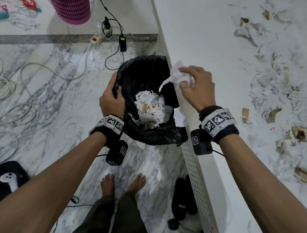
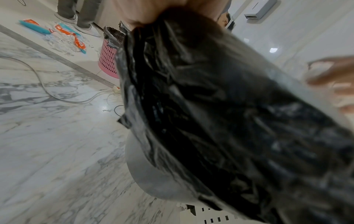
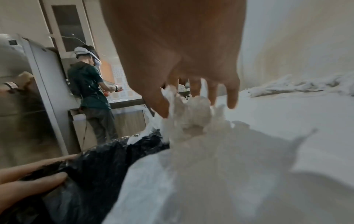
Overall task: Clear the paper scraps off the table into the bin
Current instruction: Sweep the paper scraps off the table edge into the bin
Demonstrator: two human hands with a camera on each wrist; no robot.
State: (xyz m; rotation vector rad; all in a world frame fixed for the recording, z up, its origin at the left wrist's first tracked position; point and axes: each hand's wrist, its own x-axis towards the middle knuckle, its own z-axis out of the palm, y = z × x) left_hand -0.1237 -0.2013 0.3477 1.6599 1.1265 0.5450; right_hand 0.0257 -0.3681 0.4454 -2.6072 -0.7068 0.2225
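Two hands share this job, and reading from the left the first thing met is the pink basket (image 1: 71, 5) at about ten o'clock on the floor, with loose cables (image 1: 11, 87) lying below it. Next comes the left hand (image 1: 112, 98), its fingers curled round the rim of the black liner, holding the bin (image 1: 147, 132) up against the desk edge; the left wrist view shows the same grip on crumpled black plastic (image 2: 210, 106). Inside the bin lies a heap of white and brown torn paper (image 1: 150, 107). Directly beyond, at roughly one o'clock from the bin's mouth, the right hand (image 1: 196, 86) is clenched on a bunch of white paper scraps (image 1: 179, 74), which sits right at the lip of the desk (image 1: 204, 27), touching the liner's near corner. The right wrist view shows the fingers (image 3: 232, 97) pressed down into that wad above the black plastic. The drop should therefore go toward seven o'clock from the right hand, a short way over the edge, and the right hand is clearly the one placed for it. Farther right, from two to four o'clock, many more torn pieces (image 1: 283, 87) lie scattered across the desk, well apart from either hand, so the task looks far from done.
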